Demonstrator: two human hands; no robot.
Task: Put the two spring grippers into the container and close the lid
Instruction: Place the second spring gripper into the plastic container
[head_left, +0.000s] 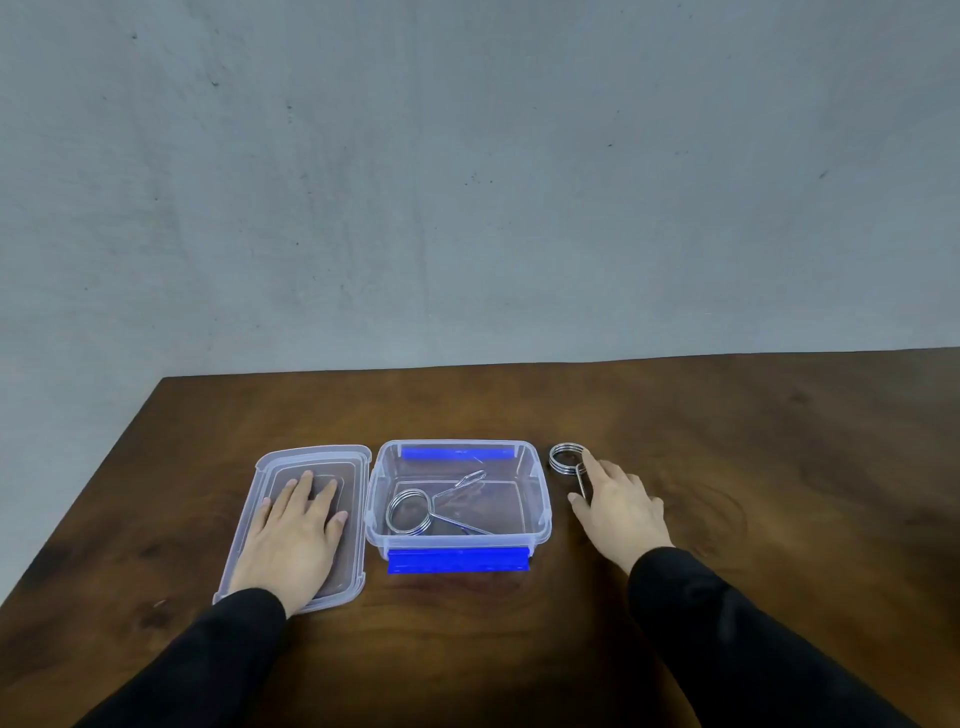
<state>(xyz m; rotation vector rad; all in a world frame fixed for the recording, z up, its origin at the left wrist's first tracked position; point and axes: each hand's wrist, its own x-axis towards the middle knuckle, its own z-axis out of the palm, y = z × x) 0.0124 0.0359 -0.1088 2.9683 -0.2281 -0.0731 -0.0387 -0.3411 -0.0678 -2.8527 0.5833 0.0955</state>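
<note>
We find the right hand (621, 506), grip spread and holding nothing, laid over the handles of the second spring gripper (570, 460) on the bench (779, 467); its coil lies just beyond the fingertips, long axis running away from us. The container (540, 499), just left of this grip, holds the first spring gripper (415, 512). The left hand (293, 540) lies flat and spread on the detached lid (249, 514).

A dark brown wooden table (727, 441) fills the lower part of the view, its grain swirling in darker and lighter patches, with a brighter sheen toward the right side. Its far edge runs straight across; the left corner cuts diagonally toward the viewer. Behind it rises a plain grey wall (467, 182), matte and unevenly mottled, flecked with small dark marks and scuffs.
</note>
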